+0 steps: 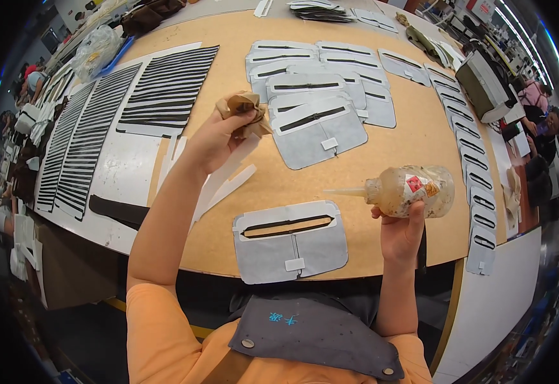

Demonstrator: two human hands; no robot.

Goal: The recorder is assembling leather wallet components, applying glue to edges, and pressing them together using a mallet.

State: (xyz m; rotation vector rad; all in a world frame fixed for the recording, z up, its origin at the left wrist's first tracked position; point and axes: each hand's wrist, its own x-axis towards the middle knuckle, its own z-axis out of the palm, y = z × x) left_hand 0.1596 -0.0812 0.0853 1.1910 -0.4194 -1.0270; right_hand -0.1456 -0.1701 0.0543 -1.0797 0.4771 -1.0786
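Note:
My left hand (218, 141) is raised over the table, closed round a crumpled piece of brown paper (246, 112). On the right, my right hand (400, 232) grips a cloudy plastic squeeze bottle (449, 190) from below. The bottle lies on its side in the air, its thin nozzle (343, 191) pointing left. Between my forearms, at the table's near edge, a grey flat panel (270, 255) has a long slot edged in black, with a small white tab beneath. Further back lies an overlapping pile of similar grey panels (321, 142), their slots fitted with black strips.
Sheets of black strips (170, 86) lie on the left side. White paper strips (228, 189) and a black strip (116, 211) sit near my left forearm. Along the right edge runs a row of overlapping slotted panels (481, 224). Other people (542, 131) are at the far right and left.

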